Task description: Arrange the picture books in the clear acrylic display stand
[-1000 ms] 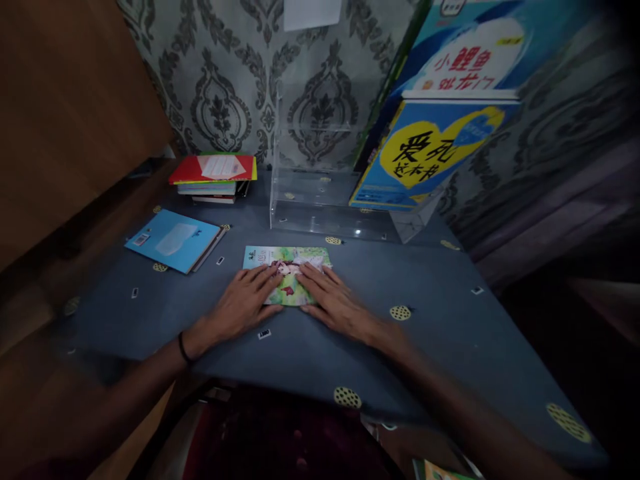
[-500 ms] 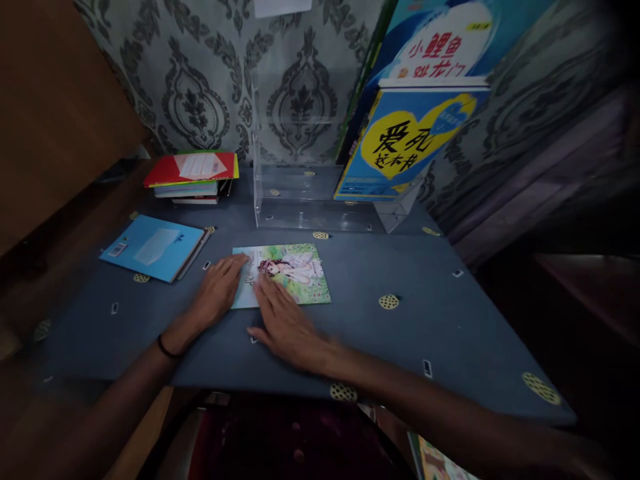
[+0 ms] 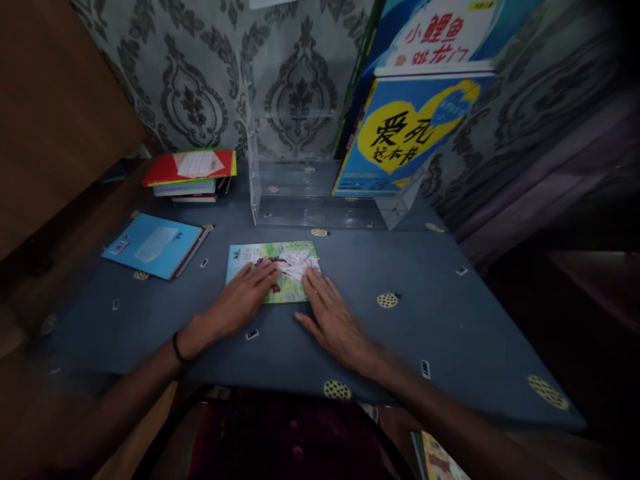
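A thin book [image 3: 295,253] with a green and pale blue illustrated cover lies flat on the table, in the middle of the head view. My left hand [image 3: 245,293] rests on its left and lower part, fingers stretched out over the cover picture. On the book's right edge lie the fingertips of my right hand [image 3: 335,317], with the thumb held apart toward the left. Both hands are open and flat, and neither grips anything. Part of the cover is hidden under the fingers.
Left of the book lies a blue book [image 3: 155,243] on another. Behind it is a stack of books [image 3: 193,170] with a red one on top. A clear acrylic stand [image 3: 310,210] holds a blue and yellow book [image 3: 410,137] and larger ones. The grey-blue table [image 3: 400,353] has pineapple prints.
Both hands have slid to the right across the book. My left hand went from its left edge toward its middle, and my right hand from its middle to its right edge.
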Demonstrator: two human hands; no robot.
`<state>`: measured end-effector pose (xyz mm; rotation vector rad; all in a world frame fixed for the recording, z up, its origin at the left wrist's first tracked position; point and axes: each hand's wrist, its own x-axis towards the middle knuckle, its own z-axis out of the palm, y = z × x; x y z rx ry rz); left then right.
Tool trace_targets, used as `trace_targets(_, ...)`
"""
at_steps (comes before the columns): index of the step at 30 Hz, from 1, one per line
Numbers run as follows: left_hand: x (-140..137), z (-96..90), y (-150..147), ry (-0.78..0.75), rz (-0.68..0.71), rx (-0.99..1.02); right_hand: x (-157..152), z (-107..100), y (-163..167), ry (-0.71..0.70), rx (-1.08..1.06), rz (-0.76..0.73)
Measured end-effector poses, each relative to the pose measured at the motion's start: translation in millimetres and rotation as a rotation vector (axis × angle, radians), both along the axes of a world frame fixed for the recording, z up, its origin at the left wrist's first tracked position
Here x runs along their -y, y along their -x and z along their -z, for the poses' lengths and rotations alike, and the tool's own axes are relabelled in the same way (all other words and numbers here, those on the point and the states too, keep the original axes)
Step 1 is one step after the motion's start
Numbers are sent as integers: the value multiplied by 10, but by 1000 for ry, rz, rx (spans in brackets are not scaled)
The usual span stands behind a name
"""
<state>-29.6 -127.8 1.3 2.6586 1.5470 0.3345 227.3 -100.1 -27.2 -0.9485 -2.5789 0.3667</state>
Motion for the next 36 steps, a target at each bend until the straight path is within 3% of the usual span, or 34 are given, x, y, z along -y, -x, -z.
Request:
trace_targets(2, -98, -28, -191, 39, 88, -20, -8, 26, 11, -3, -9, 0)
trace_targets(6, -433, -32, -396, 93, 121, -28, -20, 57, 12, -6, -36, -7)
trace_targets(11, -686, 0, -269, 97, 123, 11, -11, 32, 8, -15, -49, 1)
trace_targets(20, -279, 104, 572, 40, -218, 103, -60, -152, 65, 25, 19, -17)
trace_targets(24, -206, 132, 647, 14, -272, 146, -197, -272, 467, 76, 57, -126)
trace_targets(28, -205, 117, 623, 19, -257, 150, -503, -259, 801, 91, 96, -167)
trace_targets(31, -212, 118, 639, 29, -243, 164, -781, -155, 739, 66, 69, -79)
trace_targets(36, -242, 148, 657, 25, -263, 157, -1038, -21, 317, 58, 79, 85)
